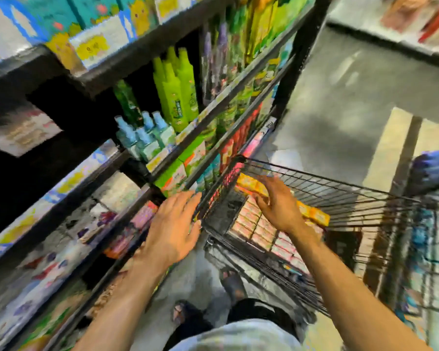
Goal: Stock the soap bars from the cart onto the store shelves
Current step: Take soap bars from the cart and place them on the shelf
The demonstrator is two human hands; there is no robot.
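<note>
- Soap bars (259, 229) lie in pink rows low in the cart (327, 179), lower middle of the frame, with an orange pack (313, 213) above them.
- Right hand (276, 203) grips the orange pack; left hand (173, 231) is spread, holding nothing, at the cart's near-left corner.
- Best to lift the pack clear of the wire rim before swinging it left.
- Shelves (142, 55) at left look crowded, and the cart stands close against them, so room is tight.

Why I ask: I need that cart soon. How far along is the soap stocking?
Done: some pink boxes sit on the shelves. In hand: the right hand grips a yellow pack in the cart; the left hand is open. Left: rows of pink soap bars lie in it.
</note>
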